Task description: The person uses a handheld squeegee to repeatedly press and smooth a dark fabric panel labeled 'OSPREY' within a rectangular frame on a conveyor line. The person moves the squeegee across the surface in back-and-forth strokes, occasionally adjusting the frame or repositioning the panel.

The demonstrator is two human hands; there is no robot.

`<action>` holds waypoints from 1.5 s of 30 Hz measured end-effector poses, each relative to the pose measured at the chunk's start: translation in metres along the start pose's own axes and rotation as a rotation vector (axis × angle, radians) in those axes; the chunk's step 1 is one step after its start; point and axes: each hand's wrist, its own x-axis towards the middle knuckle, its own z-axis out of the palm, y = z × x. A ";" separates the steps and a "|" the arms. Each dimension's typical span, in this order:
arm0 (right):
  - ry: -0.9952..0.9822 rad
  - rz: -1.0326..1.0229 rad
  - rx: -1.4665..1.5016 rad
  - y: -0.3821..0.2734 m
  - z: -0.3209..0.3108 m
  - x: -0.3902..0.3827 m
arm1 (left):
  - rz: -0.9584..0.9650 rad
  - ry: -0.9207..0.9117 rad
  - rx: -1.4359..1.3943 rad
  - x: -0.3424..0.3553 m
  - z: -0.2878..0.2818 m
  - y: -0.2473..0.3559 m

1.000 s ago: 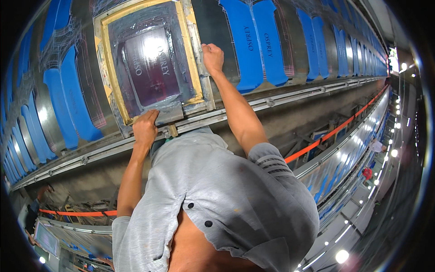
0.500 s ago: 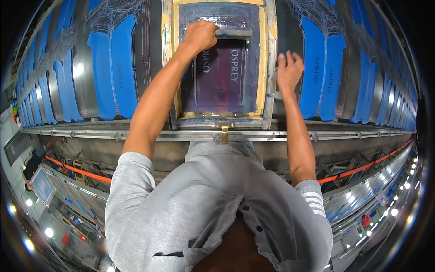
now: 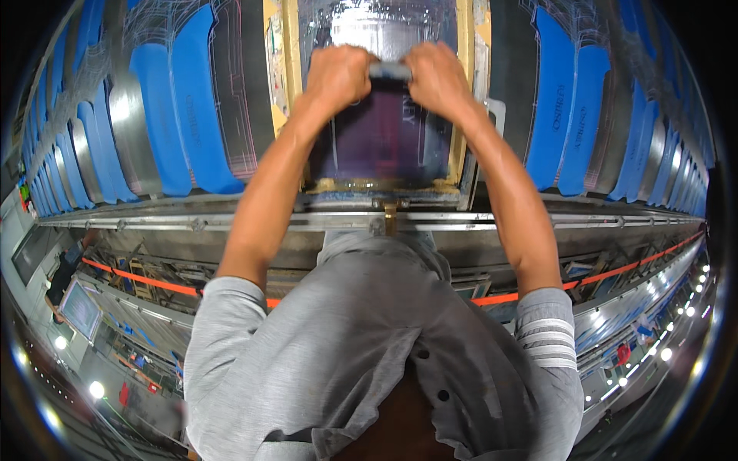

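My left hand (image 3: 338,75) and my right hand (image 3: 438,81) are both closed round the ends of a grey squeegee handle (image 3: 390,71). The squeegee stands crosswise over a printing screen (image 3: 369,150), whose mesh looks dark purple on the near side and wet and shiny beyond my hands. Its frame (image 3: 290,46) has yellowish tape along the inner edges. Pale lettering shows through the mesh, partly covered by my right hand. The squeegee's blade is hidden or too blurred to make out.
Blue fabric pieces (image 3: 157,115) lie on the long dark table left of the screen, and more blue pieces (image 3: 573,115) to the right. A metal rail (image 3: 307,218) runs along the near edge, with a brass-coloured stop (image 3: 390,219). A person (image 3: 61,276) stands far left beside another screen (image 3: 80,310).
My right hand has come from beside the frame onto the squeegee, next to my left hand. My view has shifted slightly, and the squeegee now sits a little nearer the near side.
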 end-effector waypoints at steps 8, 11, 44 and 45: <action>-0.089 0.034 0.078 -0.071 0.044 -0.113 | -0.085 -0.080 -0.165 -0.126 0.036 0.041; -0.274 0.104 0.140 -0.048 0.026 -0.075 | -0.071 -0.200 -0.135 -0.086 0.020 0.024; -0.149 0.073 0.147 0.086 -0.035 0.074 | -0.103 -0.190 0.097 0.107 -0.021 -0.004; -0.167 0.102 0.118 0.087 -0.040 0.089 | -0.074 -0.118 0.103 0.118 -0.009 -0.032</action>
